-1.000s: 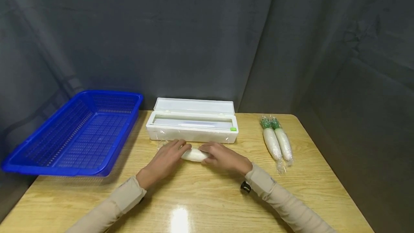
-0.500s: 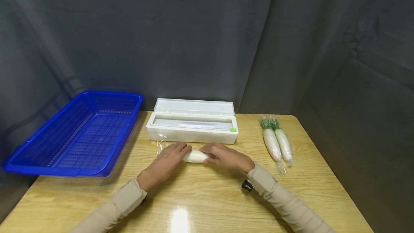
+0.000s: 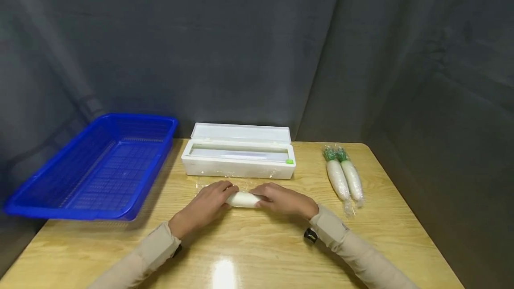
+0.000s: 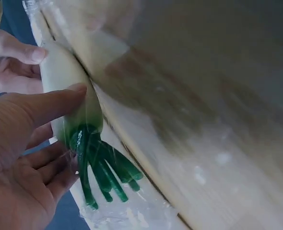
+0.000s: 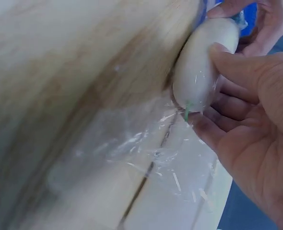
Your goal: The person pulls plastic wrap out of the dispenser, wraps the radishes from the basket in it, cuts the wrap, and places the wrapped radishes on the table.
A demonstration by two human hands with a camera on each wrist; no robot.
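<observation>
A white radish (image 3: 242, 200) with green stems (image 4: 105, 167) lies crosswise on the table in front of the white box, with clear plastic wrap (image 5: 146, 148) around it and spreading past both ends. My left hand (image 3: 209, 202) holds its stem end, thumb on top and fingers around the far side in the left wrist view. Near the other, rounded end, my right hand (image 3: 283, 200) grips the radish between thumb and curled fingers, as the right wrist view shows. Some wrap lies flat between the radish and the box.
The white wrap dispenser box (image 3: 238, 169) stands at the back with its lid raised and a green slider (image 3: 289, 161) on its rim. A blue basket (image 3: 138, 191) is at the left. Two wrapped radishes (image 3: 344, 177) lie side by side at the right.
Both hands have drawn the radish slightly toward me, away from the box. More wrap shows flat behind it. The basket and the two radishes at the right stay put.
</observation>
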